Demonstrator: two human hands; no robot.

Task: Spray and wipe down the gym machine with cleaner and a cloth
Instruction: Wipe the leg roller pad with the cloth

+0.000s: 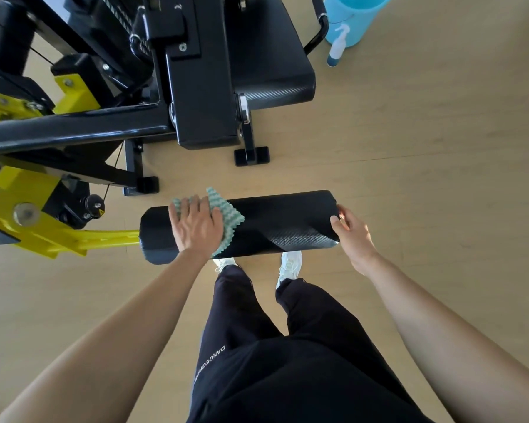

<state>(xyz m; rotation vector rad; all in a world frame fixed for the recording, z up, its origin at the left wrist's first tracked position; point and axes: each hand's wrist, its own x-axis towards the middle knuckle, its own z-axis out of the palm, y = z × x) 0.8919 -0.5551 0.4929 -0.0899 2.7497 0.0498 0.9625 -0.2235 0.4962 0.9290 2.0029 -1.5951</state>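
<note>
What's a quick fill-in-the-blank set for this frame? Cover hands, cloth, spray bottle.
1. The left hand presses the green-and-white zigzag cloth onto the black cylindrical roller pad, which is mounted on a ____ metal arm.
2. The white spray bottle stands on the wooden floor beside a light ____ cylindrical bin.
3. Under the pad, which the right hand grips at its free end, the person's shoes are ____.

Missing words: yellow; blue; white.
</note>
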